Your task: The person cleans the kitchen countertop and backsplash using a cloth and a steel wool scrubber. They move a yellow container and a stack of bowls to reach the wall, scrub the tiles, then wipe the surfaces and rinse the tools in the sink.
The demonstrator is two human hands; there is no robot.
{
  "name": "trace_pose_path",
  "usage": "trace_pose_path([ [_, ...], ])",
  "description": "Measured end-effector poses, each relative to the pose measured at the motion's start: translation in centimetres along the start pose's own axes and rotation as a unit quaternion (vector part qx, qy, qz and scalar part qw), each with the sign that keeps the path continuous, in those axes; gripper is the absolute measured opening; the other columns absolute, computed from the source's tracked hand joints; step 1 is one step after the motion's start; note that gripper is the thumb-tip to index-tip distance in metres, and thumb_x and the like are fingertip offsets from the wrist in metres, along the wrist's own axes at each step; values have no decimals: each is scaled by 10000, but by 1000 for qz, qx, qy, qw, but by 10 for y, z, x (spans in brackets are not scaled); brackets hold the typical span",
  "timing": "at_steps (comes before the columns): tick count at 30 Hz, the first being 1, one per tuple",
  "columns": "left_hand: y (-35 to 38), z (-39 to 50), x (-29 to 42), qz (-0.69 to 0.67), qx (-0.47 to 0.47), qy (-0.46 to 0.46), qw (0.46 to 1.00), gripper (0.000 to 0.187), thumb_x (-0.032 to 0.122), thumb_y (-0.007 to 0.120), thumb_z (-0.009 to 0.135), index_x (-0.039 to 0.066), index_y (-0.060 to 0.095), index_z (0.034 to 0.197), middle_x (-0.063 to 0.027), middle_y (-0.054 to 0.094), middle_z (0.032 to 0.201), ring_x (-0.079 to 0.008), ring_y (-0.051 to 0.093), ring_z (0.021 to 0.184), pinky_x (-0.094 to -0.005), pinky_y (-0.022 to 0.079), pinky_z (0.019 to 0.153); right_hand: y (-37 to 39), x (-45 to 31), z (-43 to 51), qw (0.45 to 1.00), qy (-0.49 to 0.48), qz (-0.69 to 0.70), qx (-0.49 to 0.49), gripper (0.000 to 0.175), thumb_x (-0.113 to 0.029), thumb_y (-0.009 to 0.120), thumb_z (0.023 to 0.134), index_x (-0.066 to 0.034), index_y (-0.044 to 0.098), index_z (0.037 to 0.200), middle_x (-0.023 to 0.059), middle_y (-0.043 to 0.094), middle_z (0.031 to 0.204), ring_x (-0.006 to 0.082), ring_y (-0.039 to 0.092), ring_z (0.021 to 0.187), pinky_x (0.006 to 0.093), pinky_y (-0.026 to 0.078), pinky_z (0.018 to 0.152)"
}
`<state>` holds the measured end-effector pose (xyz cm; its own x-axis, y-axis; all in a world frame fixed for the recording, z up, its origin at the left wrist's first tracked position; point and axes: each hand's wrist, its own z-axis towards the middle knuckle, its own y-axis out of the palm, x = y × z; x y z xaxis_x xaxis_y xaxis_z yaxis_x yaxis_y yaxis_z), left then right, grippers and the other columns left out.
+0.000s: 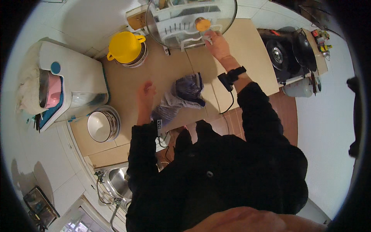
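At the back of the counter, my right hand (218,45) has its thumb and fingers closed at the near rim of a large clear glass pot lid (179,36). The lid has an orange-brown knob (203,24) and overlaps a white dish rack (185,36). My left hand (147,88) is over the counter, slightly blurred, its fingers loosely curled with nothing seen in them. To its right lies a crumpled grey and dark blue towel (185,92), its lower end close to my left wrist. Both wrists wear black straps with small devices and cables.
A yellow two-handled colander (124,47) tops stacked dishes at the back left. A white cabinet (78,66) holding a pink bowl (54,90) and stacked bowls (100,126) stand left. A sink (118,181) is lower left; a gas hob (276,58) with a black wok (304,50) is right.
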<state>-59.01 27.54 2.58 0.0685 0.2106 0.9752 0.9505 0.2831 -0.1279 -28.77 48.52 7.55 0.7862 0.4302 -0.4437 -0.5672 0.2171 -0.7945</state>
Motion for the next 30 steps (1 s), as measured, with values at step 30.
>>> trace_pose_path([
  [30, 220, 89, 15, 110, 38, -1, 993, 666, 166, 756, 737, 31, 426, 1299, -170, 609, 1144, -299, 576, 1095, -385, 475, 893, -76, 107, -21, 977, -194, -10, -90, 165, -85, 717, 741, -78, 613, 868, 79, 625, 810, 240, 633, 699, 346, 526, 623],
])
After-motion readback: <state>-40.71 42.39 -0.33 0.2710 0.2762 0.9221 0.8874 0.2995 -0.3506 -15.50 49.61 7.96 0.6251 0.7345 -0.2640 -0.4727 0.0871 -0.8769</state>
